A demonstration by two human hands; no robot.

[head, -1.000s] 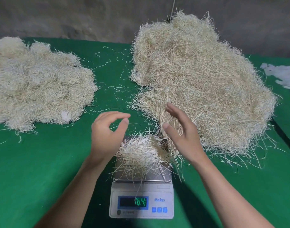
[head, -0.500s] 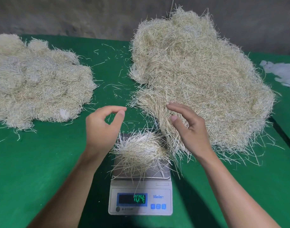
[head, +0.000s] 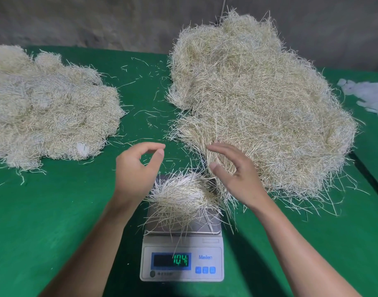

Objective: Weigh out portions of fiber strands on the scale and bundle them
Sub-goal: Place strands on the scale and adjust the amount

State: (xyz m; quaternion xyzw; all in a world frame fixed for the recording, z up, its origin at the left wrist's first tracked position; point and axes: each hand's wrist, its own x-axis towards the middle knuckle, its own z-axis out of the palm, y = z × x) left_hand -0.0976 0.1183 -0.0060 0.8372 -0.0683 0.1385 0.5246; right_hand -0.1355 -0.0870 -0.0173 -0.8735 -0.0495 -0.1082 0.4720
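Head camera: left hand [head: 136, 170] is hovering loosely curled, right hand [head: 237, 176] spread, both holding nothing; green worktop [head: 55, 211] is lying beneath them, grey wall [head: 98, 22] beyond.

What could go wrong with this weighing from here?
Loose strands of the portion overhang the scale pan toward the large pile; if they touch, the reading may be off.
The right hand hovers close beside the pan; a brush could scatter strands.
One strand crosses the display, so digits could be misread.
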